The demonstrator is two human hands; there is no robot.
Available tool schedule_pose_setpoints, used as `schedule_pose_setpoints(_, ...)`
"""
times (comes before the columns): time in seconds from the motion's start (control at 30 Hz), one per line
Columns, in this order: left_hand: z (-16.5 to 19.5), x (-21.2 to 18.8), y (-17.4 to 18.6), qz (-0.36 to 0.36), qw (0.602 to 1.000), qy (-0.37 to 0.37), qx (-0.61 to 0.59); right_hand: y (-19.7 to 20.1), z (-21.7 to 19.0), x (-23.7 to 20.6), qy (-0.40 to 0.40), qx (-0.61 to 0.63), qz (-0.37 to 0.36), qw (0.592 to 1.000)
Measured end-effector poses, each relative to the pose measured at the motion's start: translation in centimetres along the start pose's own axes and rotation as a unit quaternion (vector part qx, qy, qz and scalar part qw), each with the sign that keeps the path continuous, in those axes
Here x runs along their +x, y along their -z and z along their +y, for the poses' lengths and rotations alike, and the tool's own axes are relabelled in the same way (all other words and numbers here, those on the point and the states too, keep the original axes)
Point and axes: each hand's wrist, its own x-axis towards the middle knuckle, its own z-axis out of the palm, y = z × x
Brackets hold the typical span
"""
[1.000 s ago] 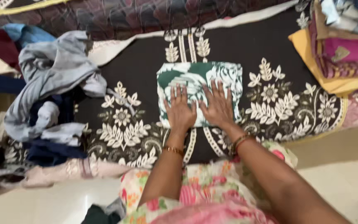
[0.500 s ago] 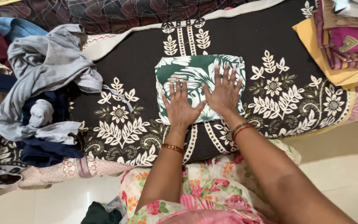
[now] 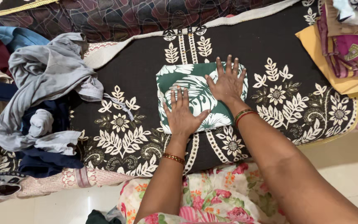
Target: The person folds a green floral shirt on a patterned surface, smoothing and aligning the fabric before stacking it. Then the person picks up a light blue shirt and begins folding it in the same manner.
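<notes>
A: What has changed on the folded green leaf-print cloth (image 3: 199, 97) since the frame before?

B: The right hand (image 3: 227, 84) has slid up toward the cloth's far right corner, while the left hand (image 3: 182, 117) has stayed on its near edge.

A: How do the hands sit?

B: Both lie flat, palms down, fingers spread and pressed on the cloth. Neither pinches or grasps anything.

A: And the cloth itself?

B: It lies as a neat rectangle on the black spread with white flower pattern (image 3: 270, 49), roughly at the spread's middle.

A: What is around the cloth?

B: Left of it, well apart, a loose heap of grey and dark blue clothes (image 3: 42, 103). To its far right, a stack of folded yellow, magenta and striped fabrics (image 3: 344, 58). Beyond it, a dark patterned cushion (image 3: 125, 16). On the near side of it, the person's floral garment (image 3: 212, 199). Bangles (image 3: 242, 115) ring the right wrist just off the cloth's near right corner.
</notes>
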Motion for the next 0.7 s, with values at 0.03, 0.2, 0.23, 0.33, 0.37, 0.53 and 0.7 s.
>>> schedule_pose_setpoints(0.03, -0.1, 0.0, -0.1, -0.001, 1.000, -0.001, 0.004, 0.0, 0.0, 0.0, 0.001, -0.004, -0.001, 1.000)
schedule_pose_setpoints(0.2, -0.6, -0.1, -0.6, 0.021, 1.000, -0.017, 0.001, -0.2, -0.4, -1.5, 0.017, -0.044, -0.014, 0.999)
schedule_pose_setpoints(0.23, -0.6, 0.0, -0.7, 0.017, 1.000, -0.015, 0.007, -0.3, -0.7, -2.2, 0.025, -0.043, -0.018, 0.999)
schedule_pose_setpoints(0.33, -0.9, 0.0, -1.2, 0.015, 1.000, -0.011, 0.011, -0.9, -1.2, -5.7, 0.036, -0.012, -0.058, 0.998)
schedule_pose_setpoints(0.37, -1.1, 0.1, -1.3, 0.024, 1.000, -0.014, 0.006, -1.2, -1.7, -6.9, 0.038, 0.007, -0.075, 0.996)
schedule_pose_setpoints(0.53, -2.1, -0.8, -2.7, 0.090, 0.995, -0.040, -0.035, -1.6, -2.3, -10.6, 0.063, -0.008, -0.077, 0.995)
schedule_pose_setpoints(0.7, -2.6, -1.1, -3.0, 0.119, 0.989, -0.021, -0.082, -1.3, -2.6, -9.9, 0.071, -0.013, -0.084, 0.994)
